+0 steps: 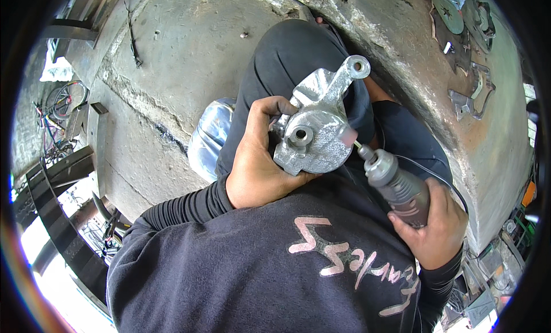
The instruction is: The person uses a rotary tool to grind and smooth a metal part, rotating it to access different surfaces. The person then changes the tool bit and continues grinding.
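My left hand (261,161) is closed around the lower left side of a cast metal bracket (321,139), its thumb over the top edge. The grey casting has a round body with a raised bored boss, and an arm that ends in a holed eye at the upper right. In my right hand (439,227) is a grey rotary tool (396,186), fingers wrapped round its body. A small pinkish bit (346,136) on its shaft sits against or just over the casting's right edge; it is blurred, so contact is hard to confirm. Both are held over my lap.
A thin cord (430,168) runs beside the tool. Left of my leg lies a clear plastic bag (212,139) on the concrete floor (178,57). On the raised ledge at right are metal brackets (473,95) and a green disc (447,14). A bicycle (66,100) stands far left.
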`<action>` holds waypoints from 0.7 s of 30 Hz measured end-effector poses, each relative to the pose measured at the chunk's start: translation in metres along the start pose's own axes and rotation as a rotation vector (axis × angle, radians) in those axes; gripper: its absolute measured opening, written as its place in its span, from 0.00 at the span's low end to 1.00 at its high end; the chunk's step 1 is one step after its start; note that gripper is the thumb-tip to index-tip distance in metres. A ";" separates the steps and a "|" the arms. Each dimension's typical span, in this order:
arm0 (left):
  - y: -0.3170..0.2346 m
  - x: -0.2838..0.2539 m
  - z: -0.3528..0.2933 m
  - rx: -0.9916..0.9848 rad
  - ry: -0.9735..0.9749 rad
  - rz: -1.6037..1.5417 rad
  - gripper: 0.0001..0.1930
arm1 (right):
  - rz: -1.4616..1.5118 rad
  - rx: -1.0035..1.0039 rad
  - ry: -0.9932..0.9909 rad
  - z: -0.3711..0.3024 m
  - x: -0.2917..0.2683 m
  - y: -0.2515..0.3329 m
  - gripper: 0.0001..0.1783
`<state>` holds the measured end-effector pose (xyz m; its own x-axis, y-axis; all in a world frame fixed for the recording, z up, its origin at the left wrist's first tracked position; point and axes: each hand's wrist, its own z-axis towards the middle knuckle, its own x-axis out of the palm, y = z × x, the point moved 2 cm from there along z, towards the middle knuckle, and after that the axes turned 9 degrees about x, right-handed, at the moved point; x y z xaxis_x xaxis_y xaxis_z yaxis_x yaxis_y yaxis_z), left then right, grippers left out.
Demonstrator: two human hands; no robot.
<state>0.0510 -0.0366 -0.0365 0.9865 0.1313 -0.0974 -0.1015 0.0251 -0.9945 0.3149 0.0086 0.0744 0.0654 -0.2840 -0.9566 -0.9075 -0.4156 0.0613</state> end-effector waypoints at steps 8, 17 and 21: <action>0.001 -0.001 0.000 0.010 -0.011 -0.016 0.42 | -0.015 -0.019 0.067 0.000 -0.002 0.007 0.40; 0.003 -0.001 -0.001 -0.048 -0.040 -0.072 0.42 | -0.049 -0.098 0.148 -0.005 -0.003 0.009 0.41; 0.003 -0.002 -0.001 -0.015 -0.006 -0.010 0.42 | -0.099 0.020 0.096 -0.004 -0.005 0.007 0.42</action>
<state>0.0484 -0.0378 -0.0396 0.9867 0.1373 -0.0874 -0.0898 0.0112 -0.9959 0.3104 0.0036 0.0810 0.1937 -0.3244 -0.9259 -0.9028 -0.4284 -0.0387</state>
